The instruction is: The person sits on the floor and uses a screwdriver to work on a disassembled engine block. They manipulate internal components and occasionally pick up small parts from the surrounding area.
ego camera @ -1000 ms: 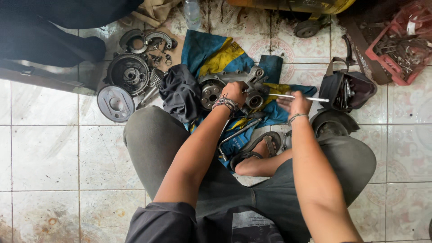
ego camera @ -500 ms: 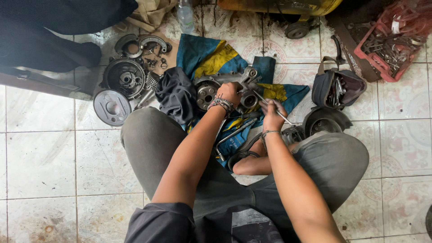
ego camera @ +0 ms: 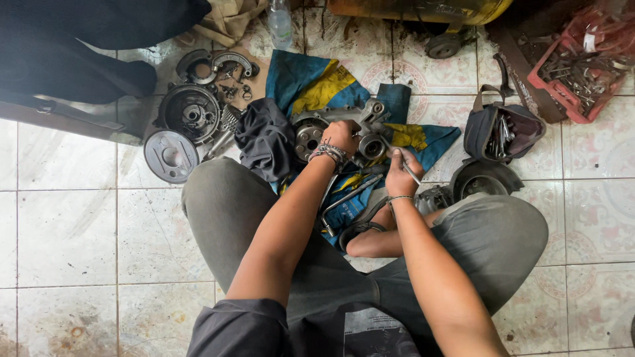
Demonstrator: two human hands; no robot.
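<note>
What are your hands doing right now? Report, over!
Left hand pressing down on the metal engine casing. Right hand gripping a thin metal tool beside it. Casing sits on blue-yellow cloth. Dark rag alongside, not blocking.

Single head-worn view, looking steeply down from above, near the lap, tiled floor [ego camera: 66,238] below

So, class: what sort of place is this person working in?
Probably a small repair workshop for motorbikes: an engine casing lies on a cloth on the tiled floor, beside a red tray of tools and loose metal discs.
</note>
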